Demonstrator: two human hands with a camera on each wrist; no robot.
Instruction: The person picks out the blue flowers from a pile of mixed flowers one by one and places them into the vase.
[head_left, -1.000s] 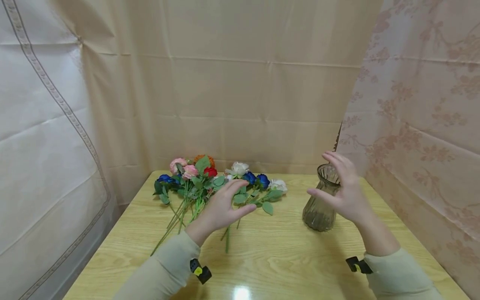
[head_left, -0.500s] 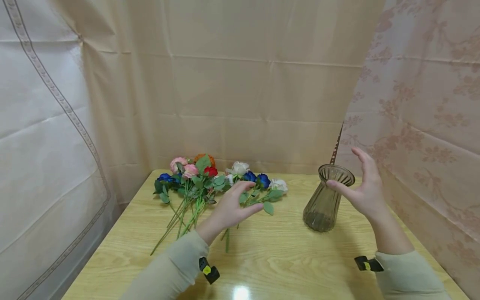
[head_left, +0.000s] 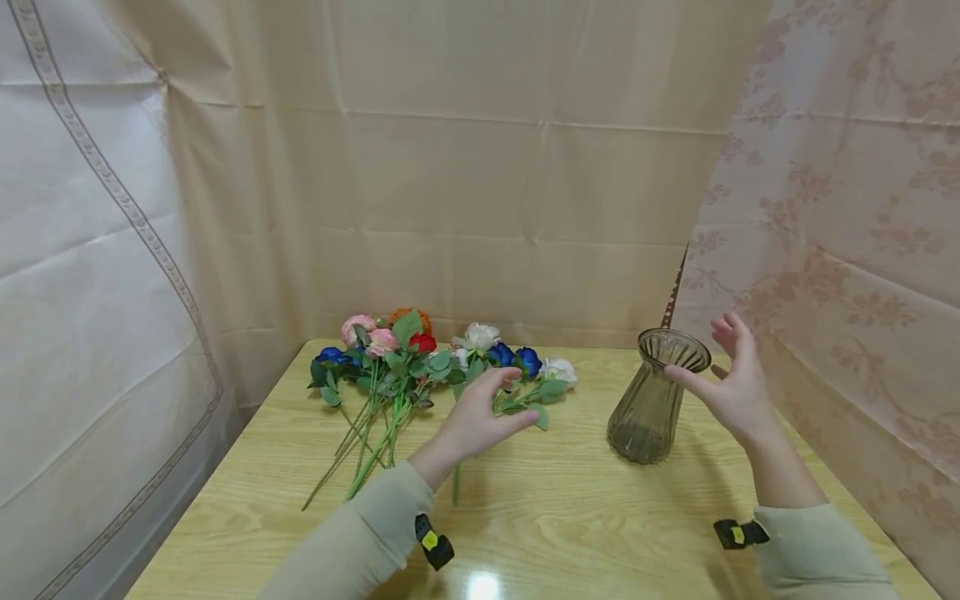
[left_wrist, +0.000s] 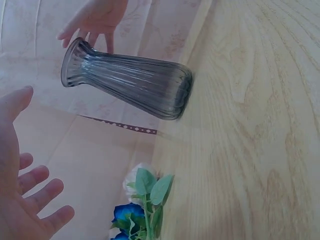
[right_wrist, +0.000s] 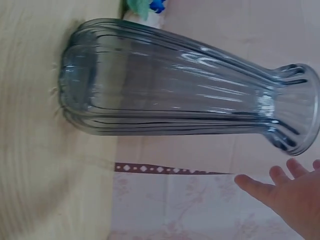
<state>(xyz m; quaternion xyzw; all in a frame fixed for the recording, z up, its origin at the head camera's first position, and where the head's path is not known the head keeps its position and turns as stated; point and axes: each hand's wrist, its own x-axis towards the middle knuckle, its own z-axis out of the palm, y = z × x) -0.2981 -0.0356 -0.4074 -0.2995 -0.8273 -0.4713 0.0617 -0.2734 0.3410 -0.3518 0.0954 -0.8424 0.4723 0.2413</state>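
Observation:
A ribbed, smoky glass vase [head_left: 645, 417] stands upright on the table's right side. Close to its right hovers my right hand [head_left: 735, 387], fingers spread and holding nothing; in the right wrist view its fingers [right_wrist: 256, 189] show apart from the glass vase [right_wrist: 175, 85]. My left hand [head_left: 480, 421] hangs over the table near the flowers, its relaxed fingers holding nothing. It partly hides a group of blue roses [head_left: 528, 361] and white roses [head_left: 478, 337]. Farther left lie pink flowers [head_left: 382, 342], a red rose [head_left: 422, 342] and an orange bloom [head_left: 412, 319], with green stems towards me.
The wooden table [head_left: 570, 533] carries the flowers and the vase. A beige curtain [head_left: 510, 183] hangs behind it, with a white cloth [head_left: 90, 292] to the left and a flower-patterned cloth [head_left: 862, 292] to the right.
My right hand has shifted right, from in front of the vase to beside it. The left hand has drifted a little to the right. Vase and flowers stay where they were.

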